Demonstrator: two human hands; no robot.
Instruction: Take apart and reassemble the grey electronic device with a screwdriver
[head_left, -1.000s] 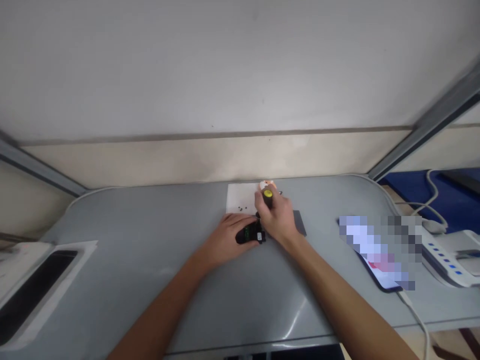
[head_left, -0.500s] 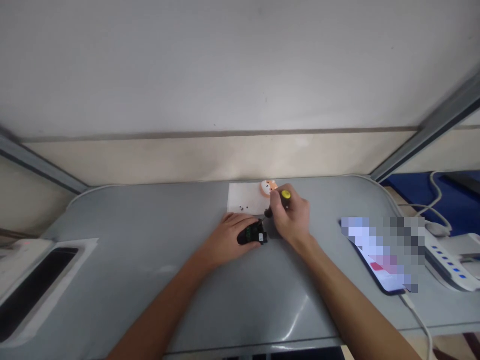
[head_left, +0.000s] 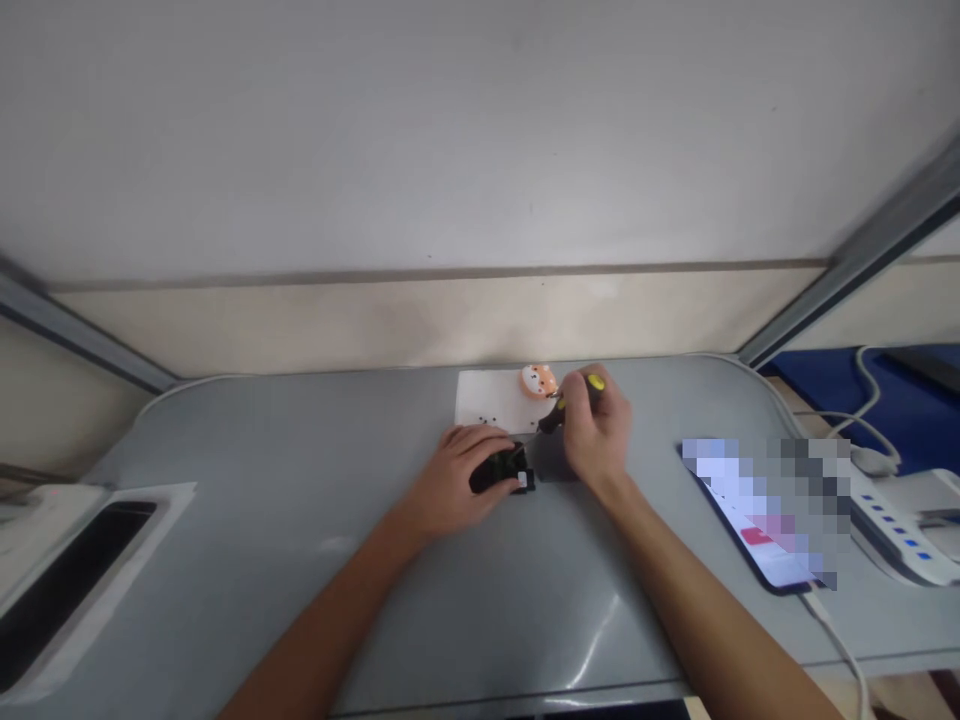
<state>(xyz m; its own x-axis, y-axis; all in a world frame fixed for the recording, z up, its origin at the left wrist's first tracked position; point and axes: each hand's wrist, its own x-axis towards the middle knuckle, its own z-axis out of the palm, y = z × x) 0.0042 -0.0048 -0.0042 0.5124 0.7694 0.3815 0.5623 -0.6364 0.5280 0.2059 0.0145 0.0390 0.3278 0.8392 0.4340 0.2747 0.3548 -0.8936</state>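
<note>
My left hand (head_left: 459, 477) is wrapped round a small black device (head_left: 495, 468) that lies on the grey table. Green circuitry and a white label show on the device; its kind I cannot make out for certain. My right hand (head_left: 602, 432) is closed round the black and yellow handle of a screwdriver (head_left: 555, 413). The screwdriver leans to the right, its thin shaft reaching the device's upper right edge. Just beyond my hands lies a white sheet of paper (head_left: 491, 392) with several tiny dark screws (head_left: 487, 419) on it. On its right side sits an orange and white animal-faced item (head_left: 538, 381).
To the right lies a lit phone (head_left: 739, 510) with a white cable, beside a white power strip (head_left: 896, 525). At the far left a dark flat device (head_left: 75, 580) rests on white paper. A wall (head_left: 375, 320) closes off the table's back edge.
My right hand has moved slightly right, and the screwdriver now leans over more. The fingers of my left hand cover more of the device, which has turned or tilted a little.
</note>
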